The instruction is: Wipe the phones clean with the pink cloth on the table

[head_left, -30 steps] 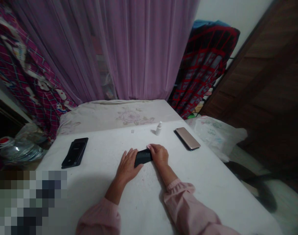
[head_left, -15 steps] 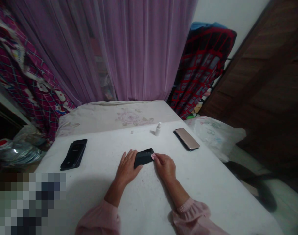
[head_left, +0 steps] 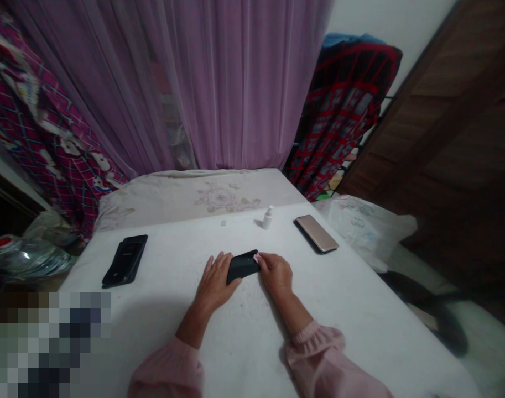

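A dark smartphone [head_left: 242, 266] lies on the white table between my hands, its long side running left to right. My left hand [head_left: 215, 281] grips its left end, thumb along the near edge and fingers at the far side. At the phone's right end, my right hand [head_left: 277, 272] pinches a small pink piece of cloth or pad [head_left: 257, 257] and presses it on the corner. My fingers partly hide the pink piece. Beyond the phone a small white spray bottle [head_left: 267, 218] stands upright.
Stacked dark phones [head_left: 125, 261] lie at the left, and a gold phone [head_left: 317, 233] rests on a darker one at the right. A tiny pale square [head_left: 223, 223] is near the back. A plastic bag [head_left: 360, 226] and a water jug [head_left: 22, 257] flank the table [head_left: 244, 354].
My right hand has shifted slightly up and left, carrying the pink piece along the phone's right end. My left hand keeps its hold on the phone.
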The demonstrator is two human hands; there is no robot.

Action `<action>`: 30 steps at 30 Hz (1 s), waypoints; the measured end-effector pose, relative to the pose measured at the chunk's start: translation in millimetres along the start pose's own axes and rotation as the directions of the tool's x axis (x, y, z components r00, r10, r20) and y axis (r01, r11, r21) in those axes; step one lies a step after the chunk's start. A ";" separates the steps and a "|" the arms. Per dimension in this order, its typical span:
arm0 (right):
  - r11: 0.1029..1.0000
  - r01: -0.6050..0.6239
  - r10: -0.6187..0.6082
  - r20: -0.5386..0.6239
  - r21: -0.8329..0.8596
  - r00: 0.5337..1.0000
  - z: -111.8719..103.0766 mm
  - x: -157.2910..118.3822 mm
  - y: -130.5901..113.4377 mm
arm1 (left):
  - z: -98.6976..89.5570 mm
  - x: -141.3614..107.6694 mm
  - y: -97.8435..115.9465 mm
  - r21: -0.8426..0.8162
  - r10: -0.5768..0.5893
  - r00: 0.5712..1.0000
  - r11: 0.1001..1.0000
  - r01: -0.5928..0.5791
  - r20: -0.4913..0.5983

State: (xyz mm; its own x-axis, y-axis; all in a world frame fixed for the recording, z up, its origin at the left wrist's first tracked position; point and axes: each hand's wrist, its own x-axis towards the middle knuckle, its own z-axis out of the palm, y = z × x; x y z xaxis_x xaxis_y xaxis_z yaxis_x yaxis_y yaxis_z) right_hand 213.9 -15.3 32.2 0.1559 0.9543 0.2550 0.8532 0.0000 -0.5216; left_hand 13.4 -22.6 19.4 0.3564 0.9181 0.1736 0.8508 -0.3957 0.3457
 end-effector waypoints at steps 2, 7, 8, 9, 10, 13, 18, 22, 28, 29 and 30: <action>1.000 -0.017 0.018 0.020 -0.026 1.000 2.8 7.6 -4.1 | -0.6 0.0 0.1 0.003 0.000 1.000 1.000 0.000 0.001; 0.996 -0.044 0.047 0.043 -0.077 0.998 9.5 23.8 -13.6 | -1.9 0.2 1.1 0.010 -0.008 1.000 1.000 0.007 0.015; 0.995 -0.048 0.052 0.043 -0.086 0.998 10.4 25.9 -15.0 | -2.0 0.3 1.5 0.011 -0.011 1.000 1.000 0.011 0.013; 0.994 -0.051 0.056 0.043 -0.093 0.998 11.1 27.4 -16.1 | -2.1 0.5 1.9 0.010 -0.014 1.000 1.000 0.014 0.008; 0.994 -0.051 0.055 0.043 -0.098 0.998 11.5 28.4 -17.0 | -2.1 0.6 2.3 0.009 -0.016 1.000 1.000 0.016 0.004; 0.995 -0.037 0.042 0.047 -0.097 0.998 10.8 28.1 -18.3 | -2.1 0.8 3.2 0.006 -0.028 1.000 1.000 0.028 -0.004; 0.998 -0.032 0.035 0.042 -0.059 0.999 6.9 17.6 -13.7 | -1.6 0.5 3.3 0.001 -0.026 1.000 1.000 0.026 -0.007; 1.000 -0.007 0.007 0.004 -0.017 1.000 4.4 2.3 -2.8 | -1.4 0.3 3.7 0.000 -0.021 1.000 1.000 0.021 -0.022; 0.998 0.045 -0.045 -0.024 0.035 0.999 -1.5 -18.2 10.5 | -0.4 0.4 3.3 -0.006 -0.022 1.000 1.000 0.022 -0.018; 0.998 0.045 -0.044 -0.028 0.038 0.999 -2.3 -19.6 10.9 | 0.0 0.4 2.9 -0.005 -0.019 1.000 1.000 0.019 -0.022; 0.998 0.041 -0.040 -0.030 0.040 0.999 -3.0 -20.1 10.8 | 0.4 0.3 2.5 -0.003 -0.018 1.000 1.000 0.018 -0.023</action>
State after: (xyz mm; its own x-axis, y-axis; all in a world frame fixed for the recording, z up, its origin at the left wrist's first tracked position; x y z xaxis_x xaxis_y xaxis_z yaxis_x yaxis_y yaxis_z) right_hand 221.5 -35.4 23.9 0.1366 0.9440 0.3002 0.8383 0.0513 -0.5428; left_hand 15.8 -23.3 19.9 0.3323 0.9242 0.1881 0.8558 -0.3793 0.3518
